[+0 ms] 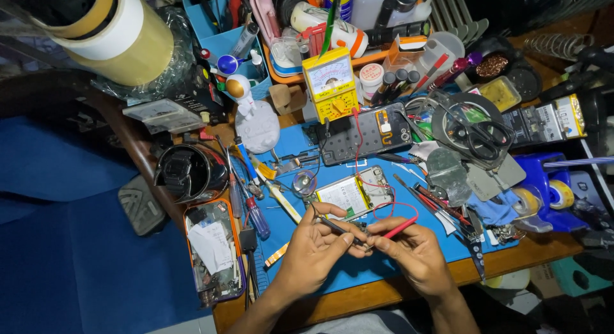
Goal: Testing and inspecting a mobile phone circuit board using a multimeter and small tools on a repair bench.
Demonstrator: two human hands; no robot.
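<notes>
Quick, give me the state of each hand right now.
Left hand: closed on the black probe.
Right hand: closed on the red probe.

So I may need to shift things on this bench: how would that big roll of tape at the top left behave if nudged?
The tape roll is round and appears to lie tilted, so it would probably roll. Its thick winding suggests some weight. It overhangs the clutter near the yellow multimeter, so a shove might knock small items.

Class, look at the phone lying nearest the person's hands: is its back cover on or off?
Off. The phone lies with its battery and circuit board exposed, while the left hand and right hand hold probes nearby.
</notes>
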